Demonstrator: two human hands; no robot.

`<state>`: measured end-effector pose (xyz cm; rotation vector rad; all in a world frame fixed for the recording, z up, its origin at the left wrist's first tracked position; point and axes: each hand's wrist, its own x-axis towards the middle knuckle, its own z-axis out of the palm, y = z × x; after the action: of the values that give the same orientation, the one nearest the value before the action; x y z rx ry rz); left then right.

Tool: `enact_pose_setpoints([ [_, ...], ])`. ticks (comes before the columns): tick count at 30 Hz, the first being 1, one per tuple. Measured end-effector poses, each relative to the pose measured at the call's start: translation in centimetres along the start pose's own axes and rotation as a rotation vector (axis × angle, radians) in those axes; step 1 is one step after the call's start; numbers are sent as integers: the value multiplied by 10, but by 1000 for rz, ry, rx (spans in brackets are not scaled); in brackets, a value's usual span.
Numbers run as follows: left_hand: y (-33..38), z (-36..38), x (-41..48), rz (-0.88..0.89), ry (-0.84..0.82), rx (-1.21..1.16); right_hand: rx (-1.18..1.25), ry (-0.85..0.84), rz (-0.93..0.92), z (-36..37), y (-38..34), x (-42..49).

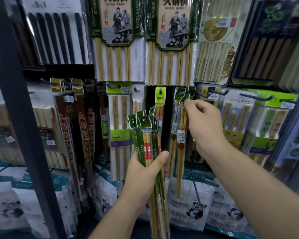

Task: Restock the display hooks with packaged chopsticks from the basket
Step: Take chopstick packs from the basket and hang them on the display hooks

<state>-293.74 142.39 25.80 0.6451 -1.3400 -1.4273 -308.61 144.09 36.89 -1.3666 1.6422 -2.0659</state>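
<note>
Packaged chopsticks (146, 145), a fanned bundle of slim clear sleeves with green header tabs, stand upright in the left hand (140, 180), low in the middle of the view and in front of the display wall. That hand's fingers are curled round the sleeves, and the thumb lies across their front, just below a red-and-white printed band on the front pair. The punched tabs splay out above the fist. The lower ends run down past the wrist.

Up and to the right, the right hand (204, 121) pinches the green tab of a single pack (181, 135) between thumb and fingertips, raised to a display hook (198, 93) of dark wire. Whether the tab's hole is over the hook cannot be made out. This pack hangs straight down, showing yellow-patterned sticks and a white barcode label, with a similar one just beside it on the left.

Between the two hands a narrow pack with a yellow-green header (160, 97) hangs on a black peg. Above, two large bamboo sets (117, 49) with green-and-cream cards fill the upper row, and a set of black sticks (57, 37) hangs further left. Long dark-brown packs (79, 126) hang at the left, near a dark metal post (19, 100). Pale sets with green labels (236, 111) hang at the right. Panda-printed bags (193, 204) line the bottom row.
</note>
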Motion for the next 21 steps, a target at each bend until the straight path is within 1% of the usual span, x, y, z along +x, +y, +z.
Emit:
enact_pose_setpoints([
  [6,0,-1,0,-2,3,3,19,-3,-102,1,-8,-4],
  [10,-2,-1,0,-15,18,-9,30,20,-66,3,-10,0],
  [13,-2,-1,0,-17,24,-15,27,29,-74,4,-6,0],
  [21,-2,0,0,-12,22,-23,-80,78,-56,9,3,9],
])
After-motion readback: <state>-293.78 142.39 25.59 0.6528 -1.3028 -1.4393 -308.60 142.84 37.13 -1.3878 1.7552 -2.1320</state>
